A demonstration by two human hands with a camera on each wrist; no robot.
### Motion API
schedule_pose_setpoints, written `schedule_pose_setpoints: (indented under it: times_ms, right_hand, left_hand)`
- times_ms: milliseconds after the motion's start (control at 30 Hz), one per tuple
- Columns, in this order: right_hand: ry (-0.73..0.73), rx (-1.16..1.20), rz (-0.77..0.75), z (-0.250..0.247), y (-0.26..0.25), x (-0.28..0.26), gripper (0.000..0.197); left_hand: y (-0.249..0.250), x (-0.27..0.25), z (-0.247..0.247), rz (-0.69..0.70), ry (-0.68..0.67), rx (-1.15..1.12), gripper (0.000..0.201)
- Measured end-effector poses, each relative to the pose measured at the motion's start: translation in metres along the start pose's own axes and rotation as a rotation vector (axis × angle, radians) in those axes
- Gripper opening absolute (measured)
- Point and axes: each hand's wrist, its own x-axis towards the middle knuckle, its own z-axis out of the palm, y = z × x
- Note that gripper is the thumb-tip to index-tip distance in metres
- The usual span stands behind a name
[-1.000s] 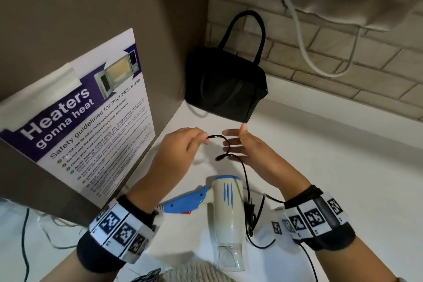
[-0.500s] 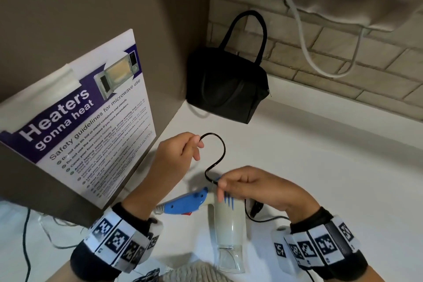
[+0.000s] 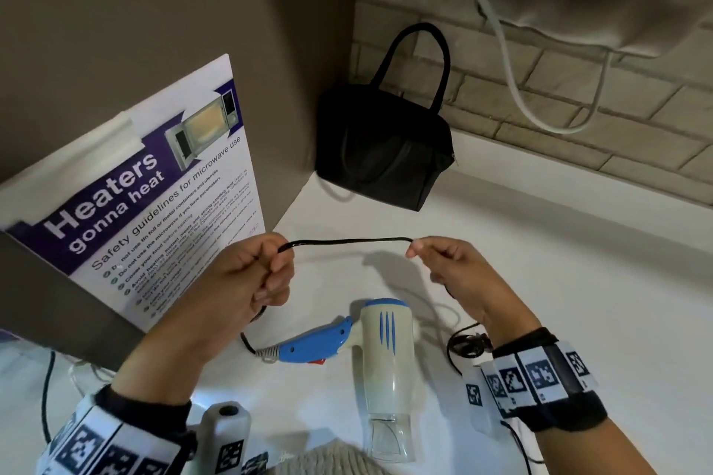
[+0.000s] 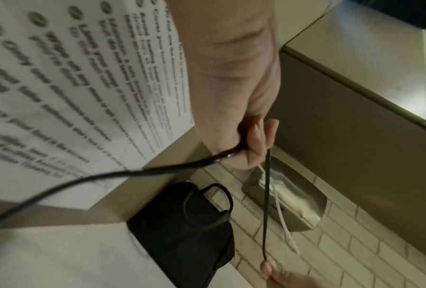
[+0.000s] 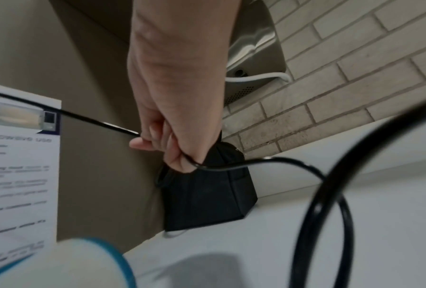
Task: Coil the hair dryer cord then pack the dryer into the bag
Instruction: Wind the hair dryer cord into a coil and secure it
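Dryer (image 3: 386, 355) lies on white counter (image 3: 559, 262) below brick wall (image 3: 578, 104).

Left hand (image 3: 247, 274) fisted, right hand (image 3: 459, 270) in fingertip pinch grip, both raised, level, apart

The desk (image 3: 559, 281) is bare on the right side, so a hand can pass there. On the left, a brown wall with a poster (image 3: 154, 204) stands close. The black bag (image 3: 382, 150) fills the back corner. The cord (image 3: 347, 241) stretches across the middle, above the hair dryer (image 3: 386, 359).
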Motion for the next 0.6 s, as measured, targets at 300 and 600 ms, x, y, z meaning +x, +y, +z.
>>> schedule_pose_setpoints:
  times_ms: [300,600]
  right_hand:
    - [0.143,-0.625,-0.243,0.008,-0.014,0.009,0.027]
    - [0.025,-0.800,-0.723,0.084,-0.045,-0.030,0.031]
  left_hand:
    - [-0.005,0.002,0.007,-0.011,0.220,0.326,0.036]
    - [-0.004,0.001,0.028,0.129,0.140,0.574,0.031]
